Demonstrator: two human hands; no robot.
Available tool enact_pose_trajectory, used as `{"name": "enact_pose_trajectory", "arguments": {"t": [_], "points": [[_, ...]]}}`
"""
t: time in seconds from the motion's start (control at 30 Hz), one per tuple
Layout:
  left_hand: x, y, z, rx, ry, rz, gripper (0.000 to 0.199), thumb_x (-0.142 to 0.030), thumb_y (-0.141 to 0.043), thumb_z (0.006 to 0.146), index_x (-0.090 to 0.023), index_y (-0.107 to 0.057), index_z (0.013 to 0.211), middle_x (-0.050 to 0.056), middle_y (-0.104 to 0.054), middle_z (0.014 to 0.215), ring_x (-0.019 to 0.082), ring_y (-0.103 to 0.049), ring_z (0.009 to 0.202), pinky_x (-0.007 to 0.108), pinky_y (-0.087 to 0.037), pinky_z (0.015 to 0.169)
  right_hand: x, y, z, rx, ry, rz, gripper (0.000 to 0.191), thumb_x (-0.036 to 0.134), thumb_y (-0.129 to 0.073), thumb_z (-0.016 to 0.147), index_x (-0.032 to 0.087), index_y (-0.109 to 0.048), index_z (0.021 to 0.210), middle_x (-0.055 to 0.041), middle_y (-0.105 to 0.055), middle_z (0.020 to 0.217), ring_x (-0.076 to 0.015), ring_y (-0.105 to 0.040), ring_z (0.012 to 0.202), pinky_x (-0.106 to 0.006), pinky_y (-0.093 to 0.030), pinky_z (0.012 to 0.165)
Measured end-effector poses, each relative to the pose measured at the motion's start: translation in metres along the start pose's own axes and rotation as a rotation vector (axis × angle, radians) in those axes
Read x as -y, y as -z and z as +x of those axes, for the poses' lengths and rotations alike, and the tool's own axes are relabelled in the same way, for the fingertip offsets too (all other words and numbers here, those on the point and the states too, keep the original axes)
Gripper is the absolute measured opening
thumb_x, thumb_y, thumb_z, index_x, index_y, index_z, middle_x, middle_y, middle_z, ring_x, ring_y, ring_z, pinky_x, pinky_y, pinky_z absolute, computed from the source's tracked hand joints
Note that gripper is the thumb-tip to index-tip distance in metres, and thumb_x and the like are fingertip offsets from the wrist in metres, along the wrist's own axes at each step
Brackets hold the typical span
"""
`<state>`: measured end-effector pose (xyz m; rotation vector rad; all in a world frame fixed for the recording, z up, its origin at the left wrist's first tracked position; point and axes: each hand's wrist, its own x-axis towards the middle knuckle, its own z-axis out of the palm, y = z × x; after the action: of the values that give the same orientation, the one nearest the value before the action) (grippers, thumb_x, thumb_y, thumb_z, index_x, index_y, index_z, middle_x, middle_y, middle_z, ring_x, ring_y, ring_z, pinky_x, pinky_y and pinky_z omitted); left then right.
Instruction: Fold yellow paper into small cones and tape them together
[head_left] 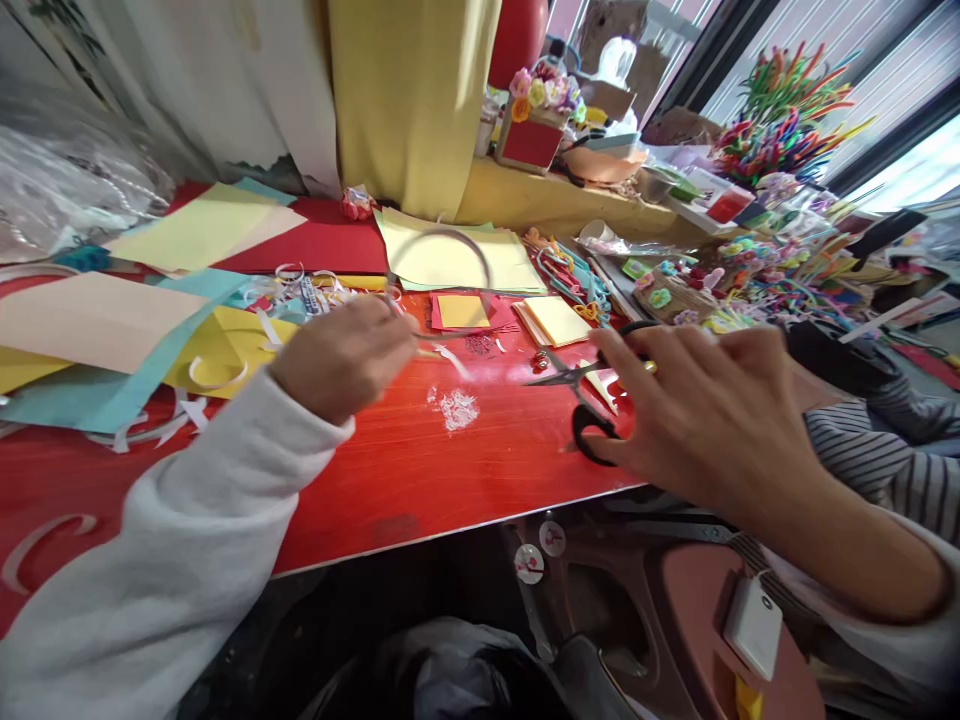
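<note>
Left hand [345, 362] pinches curled strip [441, 232], raised over desk [450, 480], likely keeping its curve clear of papers [517, 265] beyond. Right hand [705, 420] grips scissors [574, 376], blades parted, pointing toward left hand; thumb in lower handle, apparently for control.

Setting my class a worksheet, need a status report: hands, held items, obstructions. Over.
Left hand pinching thin hoop. Right hand on black-handled scissors, open. White scraps on red table; nothing visible between scissors and hoop.

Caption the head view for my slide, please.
Left hand holding a thin hoop, right hand holding open scissors, above a cluttered red table.
</note>
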<state>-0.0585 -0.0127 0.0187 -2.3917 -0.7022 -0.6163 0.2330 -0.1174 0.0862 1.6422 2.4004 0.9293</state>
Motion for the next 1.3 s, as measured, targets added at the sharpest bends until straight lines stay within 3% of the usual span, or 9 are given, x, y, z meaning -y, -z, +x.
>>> {"name": "enact_pose_trajectory", "arguments": {"t": [0.17, 0.27, 0.33, 0.4, 0.5, 0.67, 0.8, 1.1, 1.3], "points": [[0.028, 0.011, -0.019, -0.067, 0.393, -0.116, 0.022, -0.028, -0.043, 0.087, -0.014, -0.061, 0.091, 0.008, -0.059, 0.103, 0.02, -0.051, 0.099, 0.037, -0.042, 0.088, -0.025, -0.008, -0.022, -0.151, -0.229, -0.078, 0.072, 0.054, -0.055, 0.065, 0.014, -0.044, 0.125, -0.0171, -0.056, 0.102, -0.0356, -0.048, 0.095, -0.045, -0.031, 0.078], [0.021, 0.001, -0.017, 0.333, 0.202, -0.524, 0.03, -0.037, -0.042, 0.085, -0.018, -0.063, 0.076, 0.005, -0.062, 0.098, 0.017, -0.056, 0.09, 0.031, -0.045, 0.081, -0.02, -0.017, -0.028, -0.225, -0.226, 0.051, 0.074, 0.056, -0.057, 0.062, 0.014, -0.047, 0.121, -0.0168, -0.057, 0.099, -0.0343, -0.049, 0.092, -0.044, -0.033, 0.077], [0.012, -0.006, -0.012, 0.518, 0.24, -0.67, 0.033, -0.038, -0.04, 0.084, -0.018, -0.063, 0.072, 0.006, -0.059, 0.111, 0.019, -0.055, 0.098, 0.032, -0.044, 0.085, -0.009, -0.023, -0.026, -0.222, -0.182, 0.193, 0.075, 0.054, -0.061, 0.06, 0.013, -0.047, 0.121, -0.0159, -0.056, 0.101, -0.033, -0.05, 0.092, -0.044, -0.034, 0.078], [0.004, -0.006, -0.006, 0.475, 0.358, -0.733, 0.033, -0.039, -0.041, 0.083, -0.017, -0.064, 0.074, 0.008, -0.058, 0.114, 0.02, -0.054, 0.102, 0.033, -0.042, 0.089, 0.004, -0.03, -0.021, -0.176, -0.155, 0.377, 0.075, 0.052, -0.063, 0.06, 0.015, -0.044, 0.123, -0.0144, -0.055, 0.105, -0.0321, -0.05, 0.094, -0.045, -0.035, 0.08], [-0.003, 0.0, 0.001, 0.364, 0.524, -0.886, 0.03, -0.041, -0.045, 0.082, -0.017, -0.064, 0.083, 0.005, -0.066, 0.094, 0.016, -0.059, 0.086, 0.03, -0.046, 0.081, 0.02, -0.037, -0.012, -0.019, -0.085, 0.817, 0.076, 0.047, -0.067, 0.062, 0.019, -0.041, 0.127, -0.011, -0.056, 0.107, -0.026, -0.052, 0.092, -0.038, -0.04, 0.077], [-0.015, 0.004, 0.005, 0.287, 0.602, -1.187, 0.032, -0.036, -0.054, 0.079, -0.017, -0.062, 0.103, 0.004, -0.067, 0.089, 0.014, -0.061, 0.081, 0.025, -0.049, 0.07, 0.046, -0.042, -0.001, 0.316, 0.041, 1.392, 0.075, 0.046, -0.073, 0.058, 0.021, -0.047, 0.124, -0.0051, -0.06, 0.097, -0.0186, -0.054, 0.083, -0.03, -0.042, 0.072], [-0.026, 0.002, 0.008, 0.16, 0.645, -1.297, 0.025, -0.032, -0.057, 0.077, -0.013, -0.06, 0.093, 0.005, -0.065, 0.081, 0.012, -0.061, 0.072, 0.023, -0.051, 0.063, 0.064, -0.05, 0.011, 0.37, -0.038, 1.631, 0.071, 0.055, -0.069, 0.058, 0.018, -0.054, 0.117, -0.0031, -0.058, 0.086, -0.0162, -0.051, 0.077, -0.03, -0.041, 0.07], [-0.028, 0.006, 0.009, 0.151, 0.694, -1.202, 0.02, -0.031, -0.049, 0.083, -0.017, -0.058, 0.094, 0.002, -0.063, 0.07, 0.009, -0.055, 0.048, 0.021, -0.045, 0.043, 0.07, -0.059, 0.02, 0.322, -0.136, 1.813, 0.078, 0.066, -0.064, 0.055, 0.013, -0.059, 0.113, -0.0013, -0.05, 0.072, -0.0125, -0.045, 0.067, -0.027, -0.036, 0.06], [-0.025, 0.008, 0.009, 0.061, 0.702, -1.143, 0.018, -0.033, -0.053, 0.08, -0.019, -0.062, 0.088, 0.003, -0.067, 0.077, 0.012, -0.061, 0.066, 0.022, -0.049, 0.055, 0.066, -0.061, 0.011, 0.386, -0.243, 1.726, 0.077, 0.059, -0.07, 0.052, 0.014, -0.059, 0.114, -0.001, -0.051, 0.074, -0.0131, -0.046, 0.068, -0.027, -0.038, 0.063]]}}
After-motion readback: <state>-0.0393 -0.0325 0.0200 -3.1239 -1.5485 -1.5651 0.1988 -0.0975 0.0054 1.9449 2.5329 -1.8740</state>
